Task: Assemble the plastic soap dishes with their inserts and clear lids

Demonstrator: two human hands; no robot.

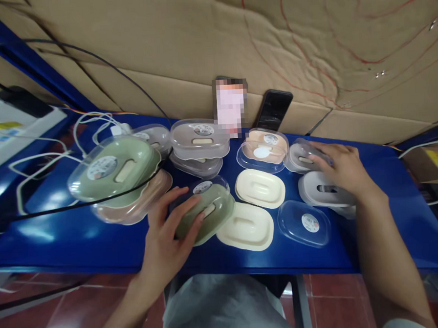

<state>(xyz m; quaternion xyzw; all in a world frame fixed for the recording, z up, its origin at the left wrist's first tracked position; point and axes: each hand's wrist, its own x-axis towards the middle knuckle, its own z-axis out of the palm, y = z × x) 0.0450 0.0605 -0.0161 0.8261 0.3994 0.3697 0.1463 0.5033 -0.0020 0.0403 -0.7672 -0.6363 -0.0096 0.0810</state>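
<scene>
My left hand (166, 235) has its thumb and fingers curved over the left side of a green soap box (216, 215), whose clear lid with a round label shows behind it. At the right, my right hand (347, 169) grips a grey soap box with a clear lid (301, 155). Just below that hand sits a grey slotted dish (315, 188). Two cream trays (260, 187) lie between my hands, one nearer to me. A loose clear lid (305, 223) with a round label rests on the blue table (246, 263).
Stacked at the left are a green lidded box (130, 156) and a peach one (126, 210). Grey lidded boxes (199, 143) and a peach box (265, 139) stand behind. A black phone (275, 109) leans on cardboard (183, 48). A black cable (96, 204) crosses the left stack.
</scene>
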